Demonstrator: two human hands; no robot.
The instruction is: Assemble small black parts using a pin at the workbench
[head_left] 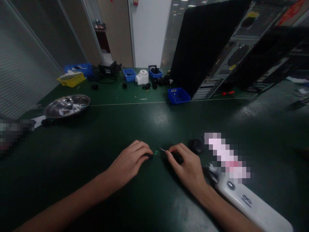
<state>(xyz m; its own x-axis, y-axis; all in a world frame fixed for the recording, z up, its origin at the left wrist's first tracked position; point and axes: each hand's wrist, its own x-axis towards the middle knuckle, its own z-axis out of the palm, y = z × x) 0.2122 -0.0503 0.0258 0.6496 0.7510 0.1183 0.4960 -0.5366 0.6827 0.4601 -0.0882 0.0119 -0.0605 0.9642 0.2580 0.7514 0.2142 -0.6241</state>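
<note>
My left hand (132,159) is at the middle of the green table, its fingers pinched on a small black part (149,156). Just right of that part lies a tiny green piece (156,152), too small to make out. My right hand (188,164) is closed round the dark handle of a screwdriver-like tool (163,149), whose thin metal shaft points left at the green piece. Between the shaft's tip and the left fingers there is a small gap. A round black object (196,146) sits right beside my right hand.
A long white device (256,199) marked 18 lies by my right forearm. At left is a metal bowl (83,100) with scraps. Further back stand a blue bin (178,96), a yellow tray (72,82), a white vented housing (142,77) and a large black computer case (205,42).
</note>
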